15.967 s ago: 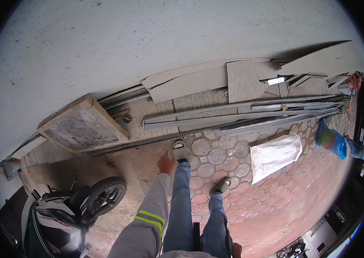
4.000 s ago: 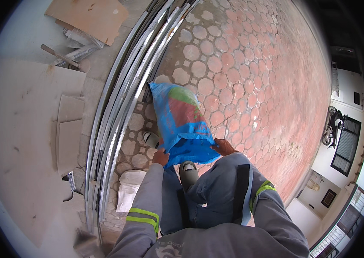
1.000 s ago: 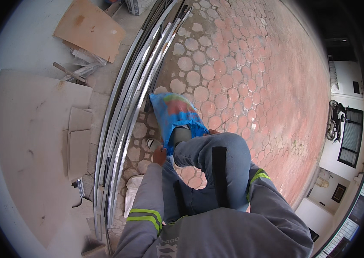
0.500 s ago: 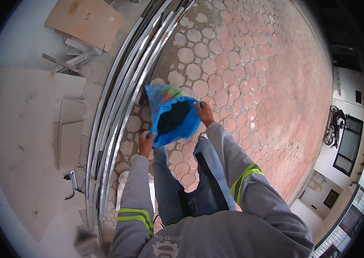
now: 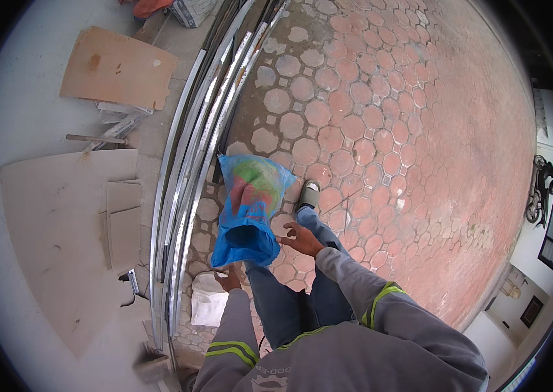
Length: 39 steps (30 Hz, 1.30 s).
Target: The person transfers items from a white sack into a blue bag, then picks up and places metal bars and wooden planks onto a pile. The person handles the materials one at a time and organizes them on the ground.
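A blue plastic sack [image 5: 250, 209] with green and red print stands on the paving in front of my legs, its mouth gaping toward me and dark inside. By the right rim of that mouth is my right hand [image 5: 302, 240], fingers apart, with a fingertip at or very near the plastic. Just below the sack's lower left rim, my left hand [image 5: 228, 281] is open, and its fingers are partly hard to make out. Neither hand grips the sack. What lies inside it is hidden.
Long metal bars [image 5: 191, 157] lie along the left, beside the wall. Boards [image 5: 74, 242] and a brown sheet [image 5: 116, 68] lean there. A folded white sack [image 5: 208, 304] lies near my left forearm. A motorcycle [image 5: 539, 189] stands far right.
My hands have let go of the sack's rim and come closer to me. The sack's mouth has dropped and narrowed, and its printed side now shows.
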Tool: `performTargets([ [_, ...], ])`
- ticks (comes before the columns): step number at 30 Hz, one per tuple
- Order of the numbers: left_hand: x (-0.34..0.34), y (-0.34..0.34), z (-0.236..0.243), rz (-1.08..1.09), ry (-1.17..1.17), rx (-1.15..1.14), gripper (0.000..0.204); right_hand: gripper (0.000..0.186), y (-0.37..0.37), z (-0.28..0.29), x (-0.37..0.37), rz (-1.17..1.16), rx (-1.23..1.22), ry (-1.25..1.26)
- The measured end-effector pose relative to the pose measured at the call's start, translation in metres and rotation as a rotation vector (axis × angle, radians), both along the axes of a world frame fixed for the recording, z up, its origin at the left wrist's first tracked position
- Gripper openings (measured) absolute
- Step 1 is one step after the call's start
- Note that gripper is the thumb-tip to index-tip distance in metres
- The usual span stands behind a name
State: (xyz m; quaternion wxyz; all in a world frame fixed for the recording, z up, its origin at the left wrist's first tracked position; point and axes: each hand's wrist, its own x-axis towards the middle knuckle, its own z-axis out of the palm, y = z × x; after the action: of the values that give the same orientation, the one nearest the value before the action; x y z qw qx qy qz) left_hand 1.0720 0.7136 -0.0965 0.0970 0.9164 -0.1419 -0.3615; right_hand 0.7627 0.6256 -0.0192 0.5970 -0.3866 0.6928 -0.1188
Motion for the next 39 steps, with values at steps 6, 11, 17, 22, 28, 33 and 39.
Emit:
performTargets([
  [6, -0.046, 0.014, 0.028, 0.634, 0.75, 0.08, 0.075, 0.04, 0.057, -0.015, -0.138, -0.194, 0.097, 0.121],
  [11, -0.071, -0.017, -0.012, 1.038, 0.85, 0.147, 0.079, 0.036, 0.129, 0.024, -0.224, -0.269, 0.22, 0.266],
  [17, -0.071, -0.034, -0.079, 0.583, 0.63, 0.01, 0.069, 0.035, 0.19, 0.077, -0.219, -0.451, 0.347, 0.206],
  [22, -0.069, -0.106, -0.031, -0.03, 0.332, -0.271, 0.058, 0.04, 0.209, 0.078, -0.183, -0.356, 0.25, 0.182],
  [28, -0.152, -0.193, 0.059, -0.521, 0.138, -0.472, 0.057, 0.041, 0.201, 0.072, -0.176, -0.355, 0.255, 0.074],
  [33, -0.193, -0.252, 0.084, -0.435, 0.332, -0.667, 0.043, 0.04, 0.199, 0.082, -0.207, -0.555, 0.213, 0.055],
  [39, -0.197, -0.279, 0.171, -0.703, 0.269, -0.699, 0.052, 0.034, 0.211, 0.091, -0.248, -0.791, 0.221, 0.029],
])
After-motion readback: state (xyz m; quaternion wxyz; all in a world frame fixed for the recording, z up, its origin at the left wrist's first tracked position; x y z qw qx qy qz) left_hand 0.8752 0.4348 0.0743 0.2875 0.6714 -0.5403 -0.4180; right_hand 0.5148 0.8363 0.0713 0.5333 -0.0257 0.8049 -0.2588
